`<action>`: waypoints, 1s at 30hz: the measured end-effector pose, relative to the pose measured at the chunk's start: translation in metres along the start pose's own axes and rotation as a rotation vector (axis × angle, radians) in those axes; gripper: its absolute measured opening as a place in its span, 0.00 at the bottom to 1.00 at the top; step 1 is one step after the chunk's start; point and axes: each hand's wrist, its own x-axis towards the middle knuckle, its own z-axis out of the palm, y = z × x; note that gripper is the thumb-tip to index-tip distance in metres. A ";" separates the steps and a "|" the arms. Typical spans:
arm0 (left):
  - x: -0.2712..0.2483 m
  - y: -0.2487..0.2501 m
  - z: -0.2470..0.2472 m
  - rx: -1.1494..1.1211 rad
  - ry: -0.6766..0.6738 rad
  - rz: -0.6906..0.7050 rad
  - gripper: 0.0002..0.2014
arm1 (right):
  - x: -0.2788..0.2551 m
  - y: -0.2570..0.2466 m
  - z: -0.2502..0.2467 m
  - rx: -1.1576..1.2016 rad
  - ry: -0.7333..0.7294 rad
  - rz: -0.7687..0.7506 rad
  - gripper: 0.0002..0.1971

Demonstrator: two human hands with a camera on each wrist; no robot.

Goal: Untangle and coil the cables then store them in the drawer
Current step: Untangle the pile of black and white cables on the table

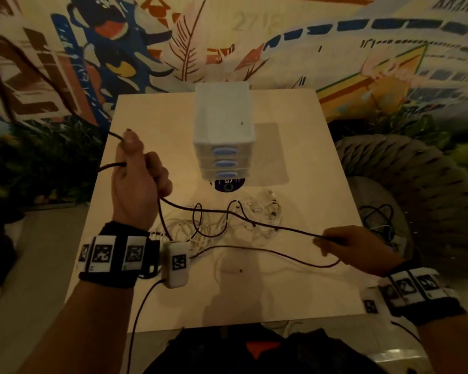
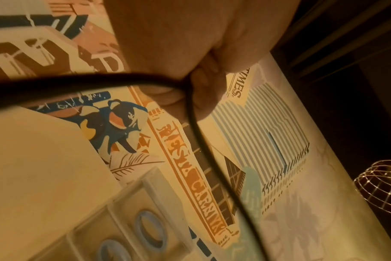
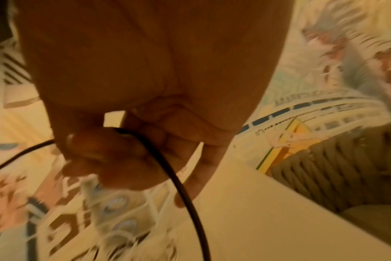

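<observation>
- The right hand [image 1: 343, 245] pinched a black cable [image 1: 287, 228] above the desk [image 1: 295, 292].
- White cables [image 1: 227, 228] lay tangled under it.
- The left hand [image 1: 137, 182], raised, gripped the black cable's other part.
- The drawers [image 1: 223, 136] stood closed, contents unseen.
- A mural [image 1: 119, 49] lay behind.

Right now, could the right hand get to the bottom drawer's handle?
Probably not yet: the right hand grips the black cable, and the white cable tangle lies between it and the closed bottom drawer. Nothing else blocks it.
</observation>
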 end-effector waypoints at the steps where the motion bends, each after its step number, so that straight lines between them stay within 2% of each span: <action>1: 0.001 0.002 -0.003 0.009 0.019 0.004 0.17 | -0.010 0.001 -0.009 0.044 0.041 -0.006 0.17; 5: 0.001 0.002 -0.011 0.016 0.070 0.003 0.18 | -0.038 0.010 -0.029 0.281 0.254 -0.005 0.13; 7: 0.000 0.002 -0.013 0.018 0.077 -0.013 0.19 | -0.044 0.013 -0.032 0.351 0.248 0.022 0.10; 11: -0.005 -0.001 -0.003 0.005 -0.003 -0.103 0.19 | -0.056 0.027 -0.011 0.383 0.019 0.124 0.09; 13: -0.014 -0.005 0.007 0.070 -0.079 -0.136 0.21 | -0.063 0.039 0.011 0.363 -0.158 0.201 0.21; 14: -0.020 -0.007 0.011 0.137 -0.128 -0.132 0.23 | -0.066 0.046 0.022 0.271 -0.256 0.201 0.26; 16: -0.033 -0.011 0.017 0.295 -0.237 -0.098 0.24 | -0.069 0.052 0.036 0.105 -0.419 0.139 0.29; 17: -0.041 -0.013 0.019 0.345 -0.285 -0.091 0.25 | -0.068 0.050 0.035 0.074 -0.433 0.124 0.31; 19: -0.054 -0.015 0.025 0.342 -0.347 -0.115 0.25 | -0.058 0.033 0.026 -0.015 -0.302 0.046 0.39; 21: -0.065 -0.016 0.034 0.308 -0.415 -0.133 0.24 | -0.044 -0.003 0.015 -0.055 -0.154 -0.124 0.40; 24: -0.078 -0.017 0.045 0.374 -0.500 -0.128 0.25 | -0.023 -0.081 0.006 0.054 -0.072 -0.347 0.34; 27: -0.084 -0.018 0.048 0.355 -0.497 -0.112 0.27 | 0.003 -0.150 0.015 0.198 0.062 -0.535 0.18; 28: -0.083 -0.017 0.048 0.296 -0.511 -0.115 0.27 | 0.011 -0.165 0.021 0.265 0.138 -0.560 0.18; 30: -0.080 -0.017 0.047 0.198 -0.542 -0.127 0.23 | 0.024 -0.183 0.031 0.395 0.249 -0.514 0.22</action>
